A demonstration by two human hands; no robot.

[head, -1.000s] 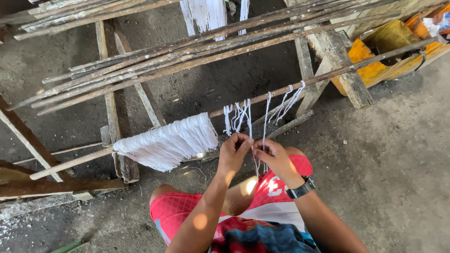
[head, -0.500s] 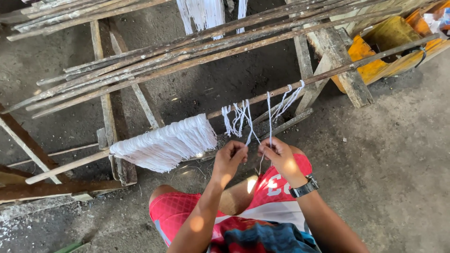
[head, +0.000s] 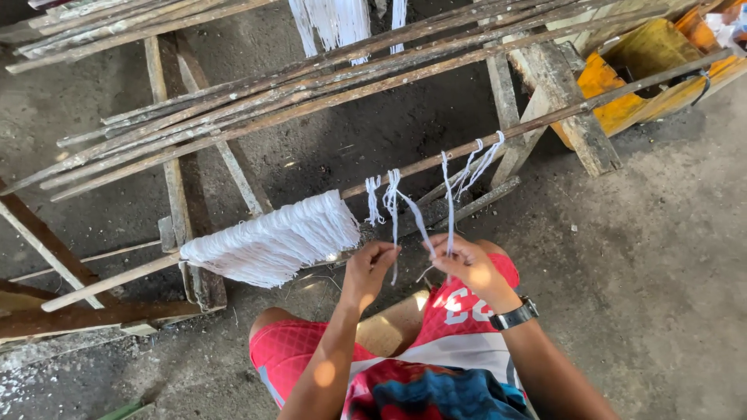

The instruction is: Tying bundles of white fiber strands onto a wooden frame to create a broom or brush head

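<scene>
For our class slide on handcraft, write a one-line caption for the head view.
Both hands, left hand and right hand, pinch white strands hanging from a wooden pole, beside a thick white fibre bundle.

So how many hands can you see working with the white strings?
2. The left hand pinches a white strand below the long pole. The right hand holds another strand beside it, with a dark watch on its wrist. No other hands show.
</scene>
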